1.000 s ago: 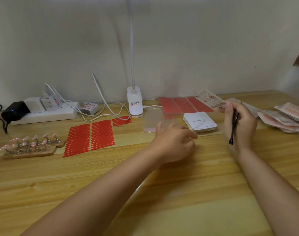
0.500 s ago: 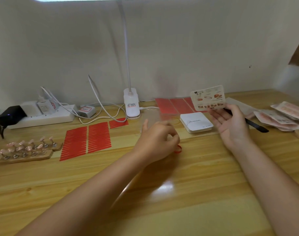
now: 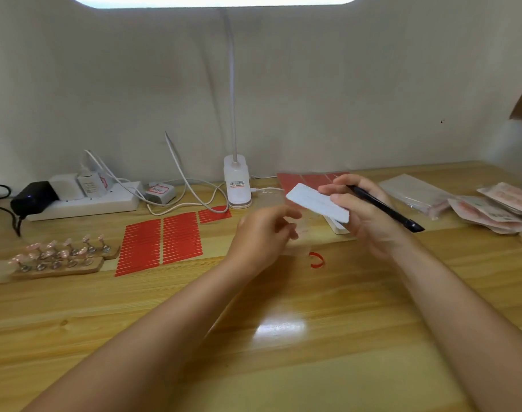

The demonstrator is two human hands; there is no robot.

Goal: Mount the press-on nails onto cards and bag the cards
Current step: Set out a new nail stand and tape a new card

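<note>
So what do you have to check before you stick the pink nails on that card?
1. Card in hand: ok. The right hand holds the white card.
2. Tool ready: ok. The black tool is in the same hand.
3. Card's sticky strip on: cannot tell, its face is blurred.
4. Left hand free for picking: cannot tell, its fingertips are blurred near some clear film.
5. Nails within view: ok. The pink nails stand on their wooden holders at the left.
6. Peeled red strip out of the way: not ok, it lies on the table by the hands.
</note>
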